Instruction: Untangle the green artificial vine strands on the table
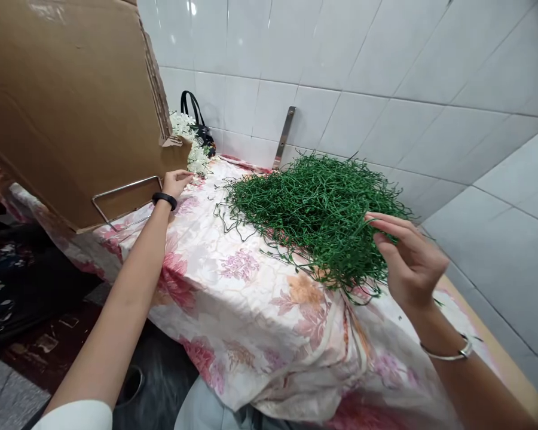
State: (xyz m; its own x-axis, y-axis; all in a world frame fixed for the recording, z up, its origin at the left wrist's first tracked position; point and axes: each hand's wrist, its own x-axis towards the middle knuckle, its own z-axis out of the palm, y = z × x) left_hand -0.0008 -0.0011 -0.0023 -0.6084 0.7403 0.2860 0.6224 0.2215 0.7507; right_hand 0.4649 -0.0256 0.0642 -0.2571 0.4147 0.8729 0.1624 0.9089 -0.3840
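A big heap of thin green plastic stems (pixel 314 209) lies on a table covered by a flowered cloth (pixel 233 298). My right hand (pixel 407 263) is at the heap's right edge, fingers stretched into the stems and pinched on a few of them. My left hand (pixel 176 181) reaches far across the table to a small pile of white artificial flowers (pixel 196 156) at the back. Its fingers are curled down on the flowers by the corner of a cardboard box. A black band sits on the left wrist, a silver bangle on the right.
A large cardboard box (pixel 72 101) looms at the upper left over a metal wire frame (pixel 125 188). A black bag (pixel 197 122) and a metal bracket (pixel 283 137) stand against the white tiled wall. Dark floor and patterned fabric lie to the left below the table.
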